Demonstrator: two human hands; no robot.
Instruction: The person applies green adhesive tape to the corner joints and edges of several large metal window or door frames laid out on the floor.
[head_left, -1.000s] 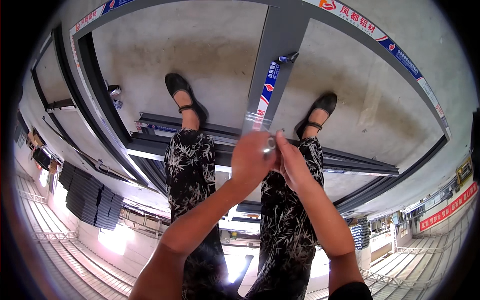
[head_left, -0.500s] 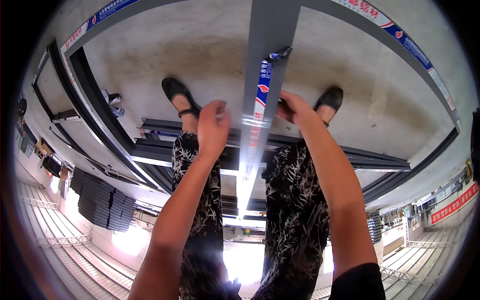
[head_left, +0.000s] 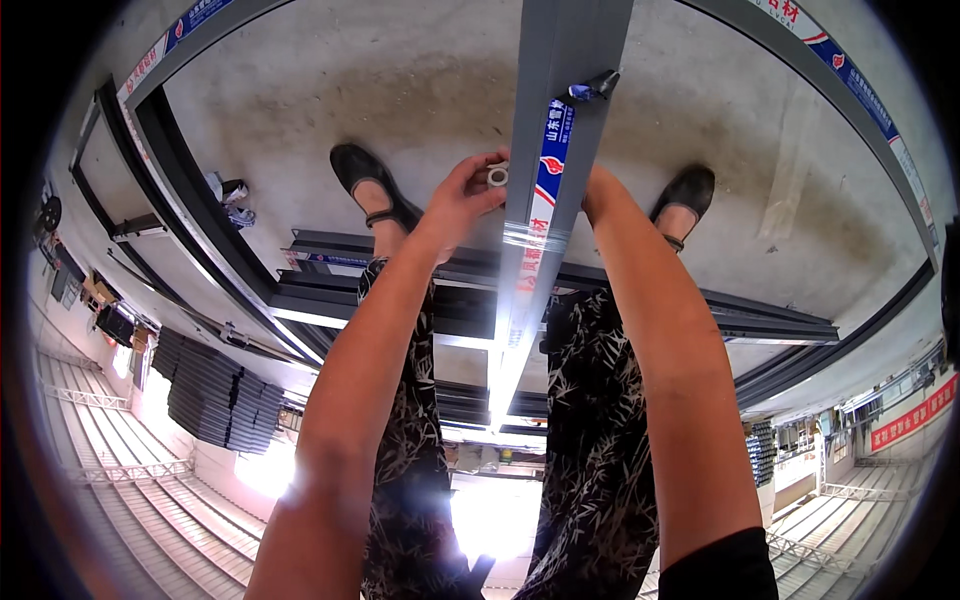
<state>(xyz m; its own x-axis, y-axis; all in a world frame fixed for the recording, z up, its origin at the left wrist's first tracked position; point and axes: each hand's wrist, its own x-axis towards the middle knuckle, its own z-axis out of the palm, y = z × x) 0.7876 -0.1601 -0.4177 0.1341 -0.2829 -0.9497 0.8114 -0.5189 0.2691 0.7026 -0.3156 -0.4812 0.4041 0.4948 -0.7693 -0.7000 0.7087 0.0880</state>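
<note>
Between my legs a long grey metal profile (head_left: 568, 45) runs away from me. A printed red, white and blue film strip (head_left: 551, 168) lies along it, its loose crumpled end (head_left: 592, 88) lifted at the far part. A band of clear tape (head_left: 533, 237) crosses the profile nearer to me. On the profile's left side my left hand (head_left: 468, 195) is closed on a small pale roll of tape (head_left: 497, 177), its ring facing up. My right hand (head_left: 598, 192) reaches behind the right side of the profile, which hides its fingers.
Below the long profile, several dark metal bars (head_left: 460, 312) lie crosswise near my shins. A large curved-looking frame edge (head_left: 880, 120) surrounds the area, with a dark frame (head_left: 190, 190) to the left. My black shoes (head_left: 365, 180) stand on the concrete floor (head_left: 420, 90).
My left hand has moved right to the profile, and the tape roll now shows in it. My right hand has slid behind the profile. The profile sits slightly further right in view.
</note>
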